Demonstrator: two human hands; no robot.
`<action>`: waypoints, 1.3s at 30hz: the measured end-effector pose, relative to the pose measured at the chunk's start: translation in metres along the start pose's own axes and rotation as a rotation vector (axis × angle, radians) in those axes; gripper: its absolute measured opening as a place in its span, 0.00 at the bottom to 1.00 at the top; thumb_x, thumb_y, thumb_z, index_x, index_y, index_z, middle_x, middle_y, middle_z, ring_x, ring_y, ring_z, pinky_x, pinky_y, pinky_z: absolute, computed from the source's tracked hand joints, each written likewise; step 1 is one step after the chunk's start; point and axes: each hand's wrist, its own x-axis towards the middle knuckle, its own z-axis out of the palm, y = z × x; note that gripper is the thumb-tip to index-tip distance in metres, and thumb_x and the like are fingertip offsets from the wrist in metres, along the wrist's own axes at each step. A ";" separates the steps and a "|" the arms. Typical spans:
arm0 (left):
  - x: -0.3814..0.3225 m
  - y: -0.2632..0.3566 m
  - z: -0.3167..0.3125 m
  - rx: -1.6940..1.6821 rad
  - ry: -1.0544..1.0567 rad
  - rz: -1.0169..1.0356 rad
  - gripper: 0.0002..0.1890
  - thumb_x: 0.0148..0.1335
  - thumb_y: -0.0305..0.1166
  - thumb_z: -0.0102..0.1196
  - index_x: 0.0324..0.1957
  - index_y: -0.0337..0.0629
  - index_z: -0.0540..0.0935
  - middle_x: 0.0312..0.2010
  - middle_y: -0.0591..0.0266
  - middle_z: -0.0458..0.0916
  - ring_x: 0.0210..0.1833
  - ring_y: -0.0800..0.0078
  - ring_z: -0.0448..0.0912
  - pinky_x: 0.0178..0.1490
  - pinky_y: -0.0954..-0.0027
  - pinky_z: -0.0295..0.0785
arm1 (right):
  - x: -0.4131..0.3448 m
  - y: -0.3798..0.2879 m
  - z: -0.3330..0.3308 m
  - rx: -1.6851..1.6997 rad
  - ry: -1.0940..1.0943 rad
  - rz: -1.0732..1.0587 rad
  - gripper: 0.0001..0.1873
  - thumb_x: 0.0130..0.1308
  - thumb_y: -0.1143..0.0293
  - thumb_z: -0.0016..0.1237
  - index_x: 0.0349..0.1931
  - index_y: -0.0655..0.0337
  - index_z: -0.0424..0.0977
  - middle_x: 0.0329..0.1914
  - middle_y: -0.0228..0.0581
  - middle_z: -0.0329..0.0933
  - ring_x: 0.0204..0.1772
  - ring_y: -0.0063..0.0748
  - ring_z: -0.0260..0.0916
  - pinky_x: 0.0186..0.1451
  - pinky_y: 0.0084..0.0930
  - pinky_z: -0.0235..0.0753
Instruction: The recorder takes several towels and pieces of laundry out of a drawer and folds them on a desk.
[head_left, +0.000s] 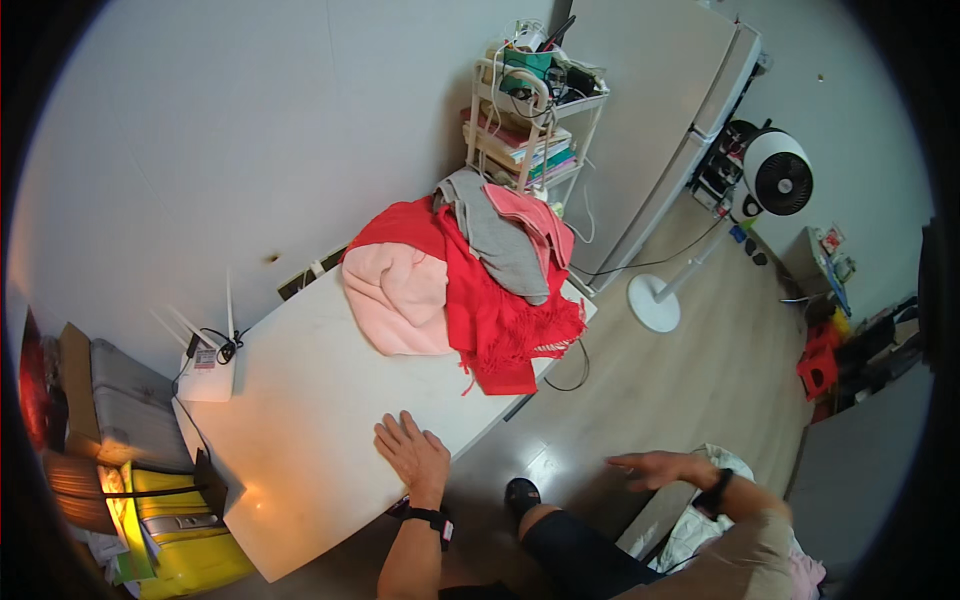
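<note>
My left hand (414, 457) lies palm down near the front edge of the white table (315, 450), fingers a little apart, holding nothing. My right hand (651, 469) is off the table over the floor, slightly blurred, with its fingers extended and nothing in it. Beyond my left hand, a heap of cloth rests on the table's far end: a pale pink fleece (397, 300), a fringed red scarf (487, 322), a folded grey cloth (499, 240) and a folded coral-pink cloth (532, 217) on top. Part of the red cloth reaches the table's edge.
A white router (206, 379) with antennas stands by the wall. A lamp (79, 491) and a yellow case (195, 559) are at the left. Past the heap is a loaded white trolley (540, 105). A pedestal fan (654, 304) stands on the floor; a box with cloths (686, 532) is beside me.
</note>
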 end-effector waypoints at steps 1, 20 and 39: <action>0.000 -0.002 -0.001 0.006 -0.003 -0.004 0.29 0.58 0.32 0.52 0.61 0.29 0.66 0.64 0.35 0.60 0.68 0.34 0.55 0.72 0.42 0.44 | -0.048 -0.013 -0.004 -0.090 -0.014 0.051 0.42 0.66 0.63 0.54 0.74 0.58 0.46 0.75 0.51 0.54 0.72 0.47 0.59 0.72 0.37 0.60; -0.002 -0.006 -0.006 -0.031 -0.059 -0.005 0.30 0.62 0.35 0.50 0.63 0.31 0.65 0.67 0.37 0.59 0.70 0.39 0.52 0.73 0.45 0.43 | -0.275 -0.107 0.185 0.931 -0.513 1.077 0.31 0.65 0.50 0.52 0.66 0.51 0.66 0.61 0.42 0.73 0.61 0.34 0.71 0.55 0.33 0.78; 0.001 -0.009 -0.005 -0.035 -0.050 -0.046 0.32 0.59 0.36 0.52 0.65 0.32 0.66 0.67 0.39 0.59 0.70 0.39 0.54 0.74 0.46 0.42 | -0.329 -0.018 0.182 0.104 -0.484 1.021 0.26 0.66 0.54 0.50 0.61 0.55 0.68 0.51 0.47 0.79 0.54 0.42 0.76 0.50 0.40 0.78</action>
